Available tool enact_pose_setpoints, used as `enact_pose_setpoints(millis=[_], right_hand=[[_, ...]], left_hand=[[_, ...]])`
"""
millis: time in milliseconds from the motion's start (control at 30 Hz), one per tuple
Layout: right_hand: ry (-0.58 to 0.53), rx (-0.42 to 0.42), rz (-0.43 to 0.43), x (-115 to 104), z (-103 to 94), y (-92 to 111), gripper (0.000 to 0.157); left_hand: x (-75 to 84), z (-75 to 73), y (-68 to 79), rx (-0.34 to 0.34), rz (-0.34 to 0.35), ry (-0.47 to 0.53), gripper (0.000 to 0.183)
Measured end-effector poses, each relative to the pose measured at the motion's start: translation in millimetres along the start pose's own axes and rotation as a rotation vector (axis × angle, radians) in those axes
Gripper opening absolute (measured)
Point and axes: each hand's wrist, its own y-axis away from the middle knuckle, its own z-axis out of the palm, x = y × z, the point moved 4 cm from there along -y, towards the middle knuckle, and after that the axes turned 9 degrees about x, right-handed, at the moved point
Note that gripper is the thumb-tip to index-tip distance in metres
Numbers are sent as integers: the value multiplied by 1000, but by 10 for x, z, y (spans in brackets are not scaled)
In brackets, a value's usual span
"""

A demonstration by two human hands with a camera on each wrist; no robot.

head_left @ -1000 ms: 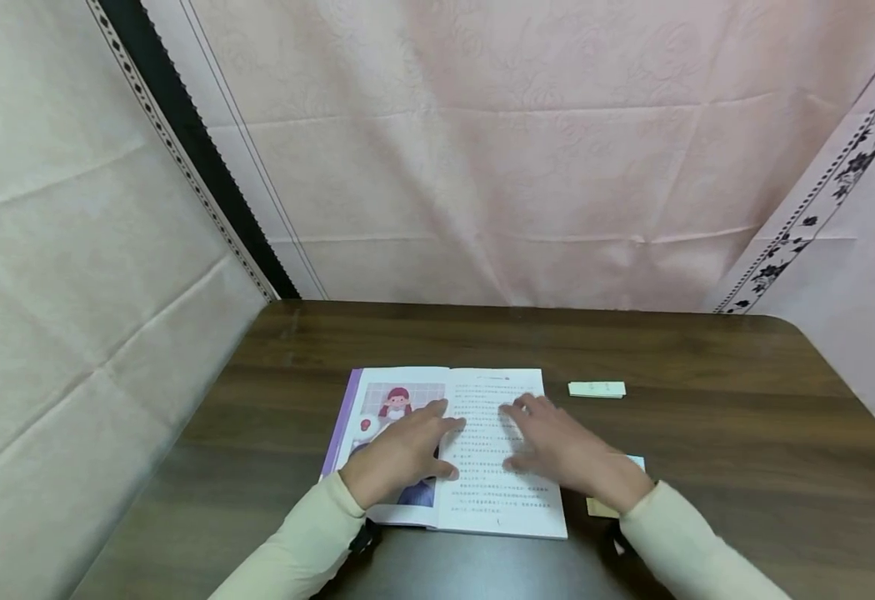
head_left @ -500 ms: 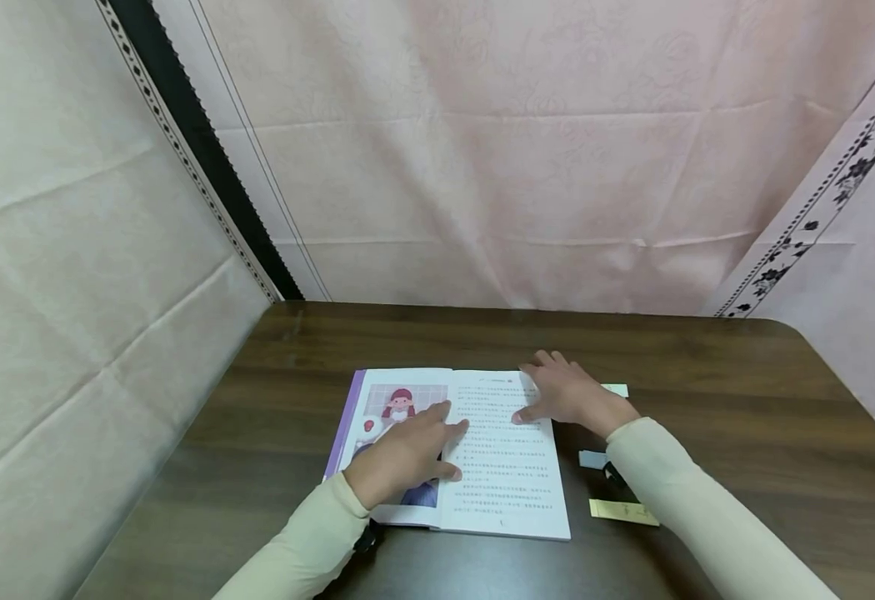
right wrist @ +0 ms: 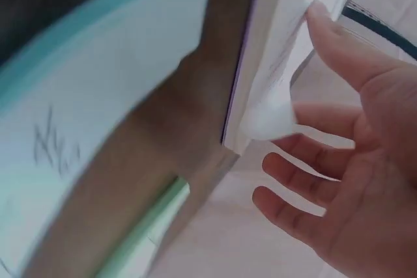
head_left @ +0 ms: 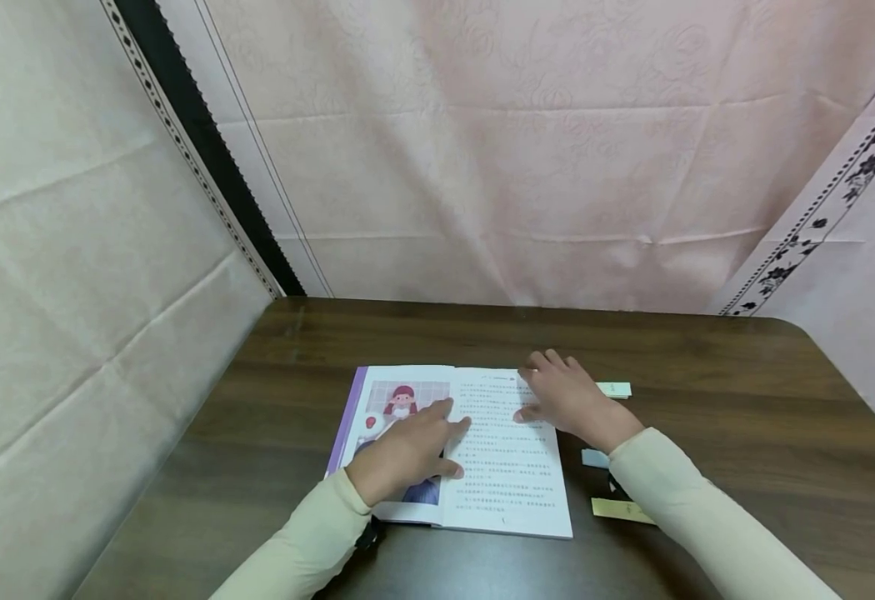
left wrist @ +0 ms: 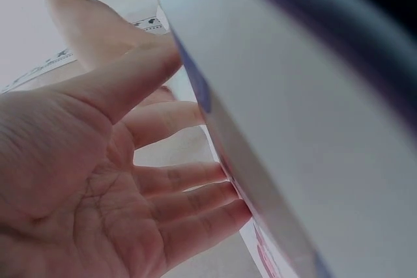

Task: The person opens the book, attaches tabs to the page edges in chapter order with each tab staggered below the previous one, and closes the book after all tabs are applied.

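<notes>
Book text (head_left: 507,463) — illegibly small

Table: it stood before the person, the back cloth (head_left: 520,183) rising behind the far edge of the table (head_left: 745,400), with a side cloth (head_left: 107,250) along the left.
Book: the book (head_left: 508,492) lay open on the table.
Left hand: the left hand (head_left: 411,446) was over the left page, thumb and index fingertip past the fold.
Right hand: the right hand (head_left: 567,398) was at the right page's far right corner.
Far strip: right of the book, the far strip (head_left: 615,389) showed partly behind the right hand.
Middle strip: the middle strip (head_left: 594,458) lay nearer the person, partly under the right forearm.
Near strip: the near strip (head_left: 622,510) lay nearest, beside the right sleeve (head_left: 696,492).
</notes>
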Motion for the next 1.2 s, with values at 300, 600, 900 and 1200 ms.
enact_pose_setpoints(millis=[300, 600, 900, 1200], right_hand=[[-1031, 43, 397, 109, 8, 297, 74], [-1572, -24, 603, -247, 183, 887, 57], [-1575, -8, 688, -404, 278, 1024, 63], [-1569, -24, 662, -439, 225, 1012, 53]], left_hand=[[16, 17, -1, -2, 1, 17, 76], [-13, 39, -3, 43, -11, 91, 73], [-18, 10, 1, 60, -56, 147, 71], [138, 34, -27, 31, -30, 458, 61]])
